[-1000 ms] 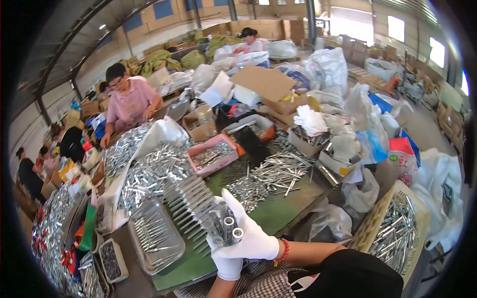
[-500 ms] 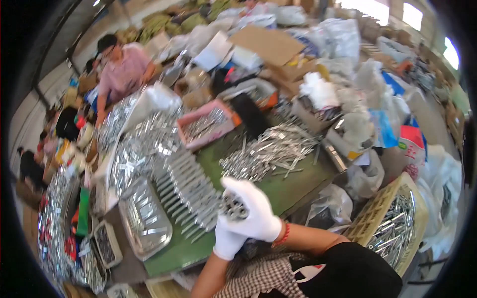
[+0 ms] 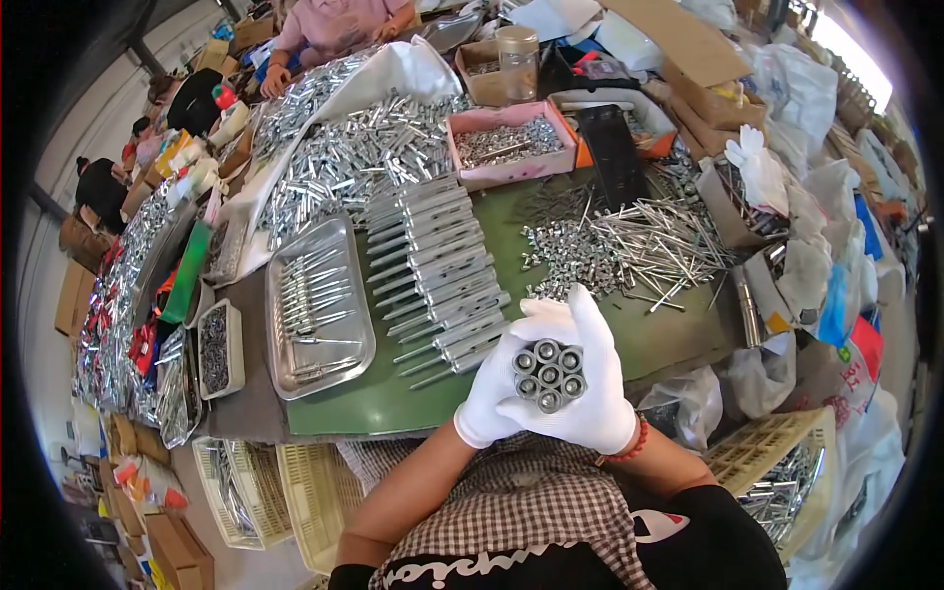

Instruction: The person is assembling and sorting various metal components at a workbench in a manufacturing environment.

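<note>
Both my hands wear white gloves. My left hand (image 3: 490,395) and my right hand (image 3: 602,398) close together around a bundle of metal tubes (image 3: 549,375), packed tightly with their round open ends facing up. The tubes' lengths are hidden by the gloves. Just beyond my left hand, rows of long metal anchor bolts (image 3: 442,270) lie side by side on the green tabletop (image 3: 393,408). Past my right hand are a heap of small metal nuts or sleeves (image 3: 573,258) and a loose pile of thin metal rods (image 3: 678,241).
A metal tray (image 3: 367,329) with thin pins stands left of the bolts. Behind are a large heap of metal parts (image 3: 369,157), a pink box (image 3: 519,177) and a black slab (image 3: 610,157). Yellow crates (image 3: 772,442) stand below the table. A person (image 3: 339,25) works across it.
The view has shifted, so the table shows straighter. My hands have turned the tube bundle; my left hand, earlier mostly beneath the right, now wraps its left side.
</note>
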